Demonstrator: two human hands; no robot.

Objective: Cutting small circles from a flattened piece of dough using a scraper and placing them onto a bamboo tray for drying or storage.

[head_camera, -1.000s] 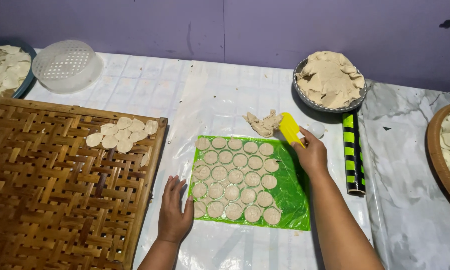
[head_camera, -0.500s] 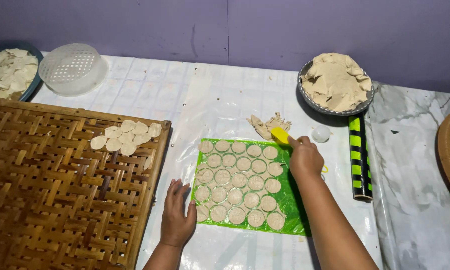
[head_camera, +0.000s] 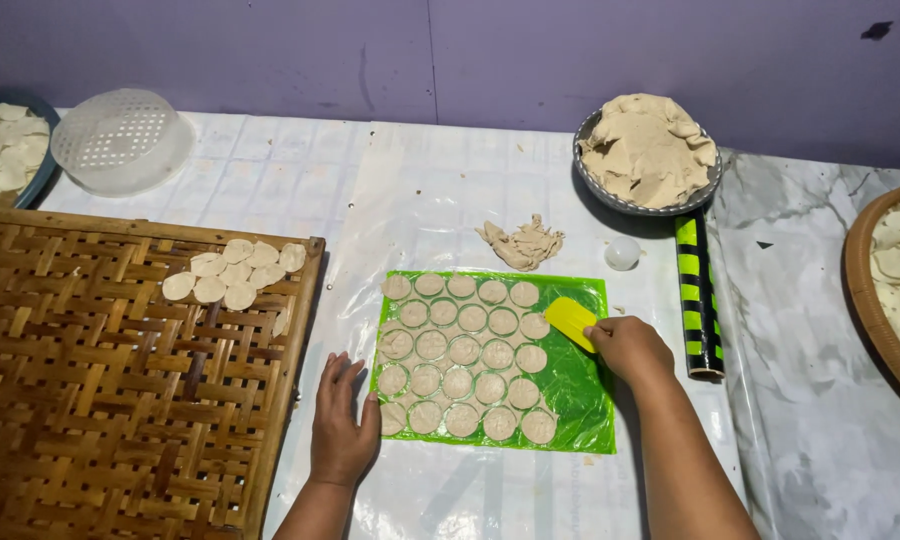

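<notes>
Since a second ago the right hand [head_camera: 625, 348] has carried the yellow scraper [head_camera: 570, 322] down from the far edge of the green sheet [head_camera: 580, 400] to its right part, just beside the dough rounds [head_camera: 465, 352]. Its fingers pinch the scraper's near end, blade angled toward the rounds, seemingly ready to slide under them. The left hand [head_camera: 340, 425] has stayed flat, fingers spread, touching the sheet's left edge, likely steadying it. Left of it the woven bamboo tray [head_camera: 90, 400] carries a few rounds; dough scraps [head_camera: 522, 243] lie beyond the sheet.

Left hand [head_camera: 342, 432] lies flat, fingers spread — right hand [head_camera: 628, 347] curled in a grip.
</notes>
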